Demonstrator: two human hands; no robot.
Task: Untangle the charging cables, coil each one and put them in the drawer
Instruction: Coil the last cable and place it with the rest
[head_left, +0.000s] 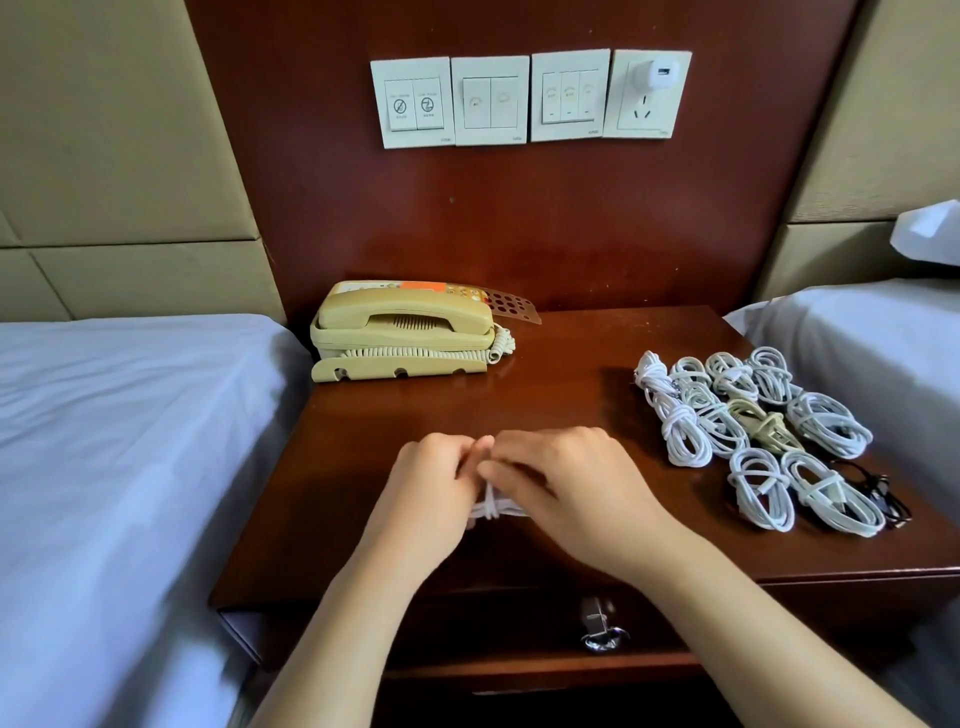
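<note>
Both my hands meet over the front middle of the wooden nightstand (545, 374). A white coiled cable (493, 506) sits between them, mostly hidden under the fingers. My left hand (431, 483) grips the coil from the left, and my right hand (561, 483) pinches it from the right. At the right side of the nightstand lie several coiled cables (748, 415), nearly all white, one beige (763, 423), and a thin black one (878, 491) at the edge. The drawer (493, 629) below the top, with a metal handle (602, 626), is closed.
A beige corded telephone (405, 332) stands at the back left of the nightstand. Beds with white sheets flank it on the left (119, 441) and right (857, 332). On the wall panel are switch plates (491, 101) and a white charger (652, 73) plugged into a socket.
</note>
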